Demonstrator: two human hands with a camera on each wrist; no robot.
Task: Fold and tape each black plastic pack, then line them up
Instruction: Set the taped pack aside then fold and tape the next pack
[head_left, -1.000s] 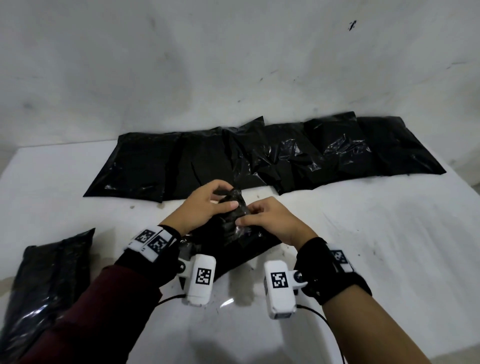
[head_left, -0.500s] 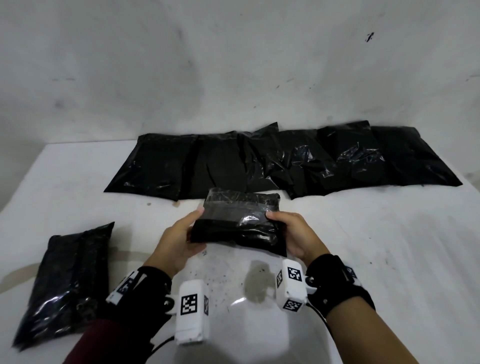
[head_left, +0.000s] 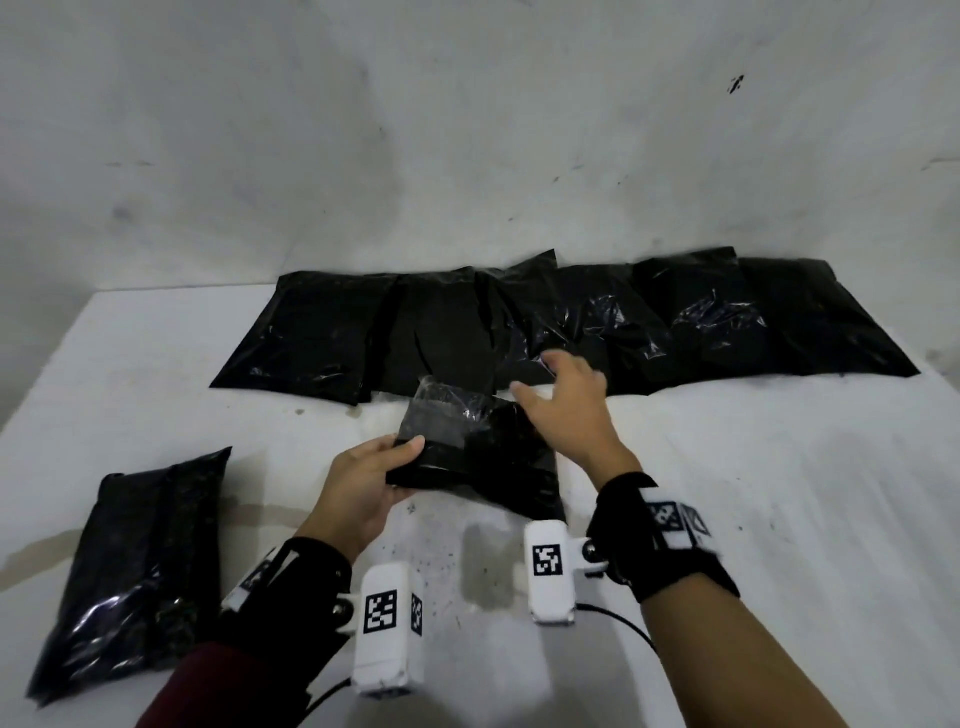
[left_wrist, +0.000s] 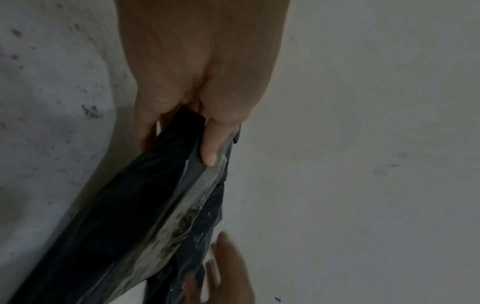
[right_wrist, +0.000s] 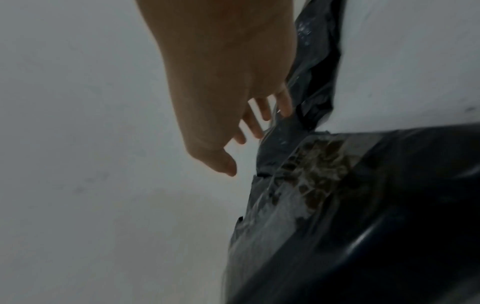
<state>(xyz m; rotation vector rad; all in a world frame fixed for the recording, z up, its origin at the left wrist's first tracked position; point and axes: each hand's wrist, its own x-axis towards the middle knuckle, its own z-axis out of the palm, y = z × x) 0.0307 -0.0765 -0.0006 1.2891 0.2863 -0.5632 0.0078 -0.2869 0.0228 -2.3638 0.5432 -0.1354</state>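
A folded black plastic pack (head_left: 483, 452) with clear tape across its top hangs just above the white table, in the middle. My left hand (head_left: 363, 478) grips its left edge, thumb on top; in the left wrist view the thumb lies along the taped pack (left_wrist: 161, 205). My right hand (head_left: 561, 400) hovers over the pack's far right corner with fingers spread and holds nothing; the right wrist view shows those fingers (right_wrist: 257, 127) apart, beside the taped pack (right_wrist: 337, 205). A row of black packs (head_left: 566, 322) lies along the back by the wall.
Another black pack (head_left: 140, 566) lies at the near left of the table (head_left: 779, 519). A grey wall (head_left: 467, 130) rises right behind the back row. Bare white tabletop stretches to the right of my right arm.
My right hand has let go of the pack's right edge and moved forward over its far corner, fingers spread. My left hand alone still holds the pack.
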